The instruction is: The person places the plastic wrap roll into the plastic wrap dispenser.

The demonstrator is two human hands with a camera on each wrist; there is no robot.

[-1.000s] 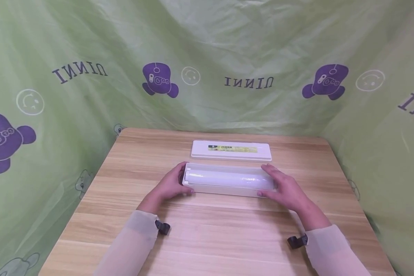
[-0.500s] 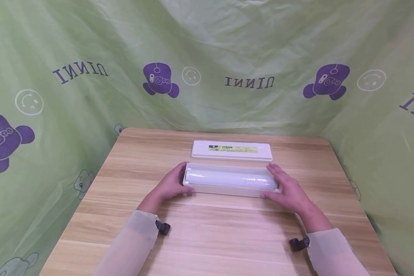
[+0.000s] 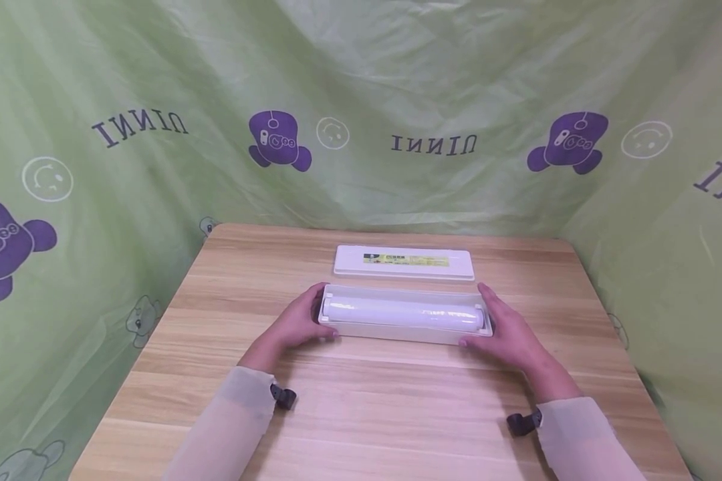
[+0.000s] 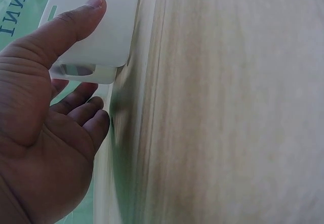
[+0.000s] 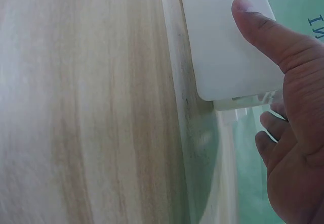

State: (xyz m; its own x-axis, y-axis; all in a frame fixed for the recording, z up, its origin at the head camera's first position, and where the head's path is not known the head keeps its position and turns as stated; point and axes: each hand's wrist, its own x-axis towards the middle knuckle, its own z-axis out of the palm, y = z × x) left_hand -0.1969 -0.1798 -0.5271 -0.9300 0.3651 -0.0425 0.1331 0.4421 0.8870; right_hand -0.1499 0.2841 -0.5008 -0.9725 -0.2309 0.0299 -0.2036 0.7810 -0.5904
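A long white plastic box (image 3: 397, 331), lidless, lies on the table with a roll of cling film (image 3: 397, 312) inside along its length. My left hand (image 3: 295, 322) holds the box's left end, thumb on the front wall and fingers around behind the end. At the other end is my right hand (image 3: 508, 334), its thumb against the front wall and its forefinger at the back corner. In the left wrist view the thumb (image 4: 76, 27) lies on the white wall with the other fingers curled behind the end. The right wrist view shows a similar hold, thumb (image 5: 263, 29) on the wall.
Behind the box lies its flat white lid (image 3: 343, 260) with a yellow-green label. All of this rests on a wood-grain table (image 3: 385, 414). Green printed curtains (image 3: 361, 187) hang close behind and at both sides.
My right hand has shifted slightly right, uncovering the box's right end and the roll's end. The left hand, the box and the lid have stayed in place.
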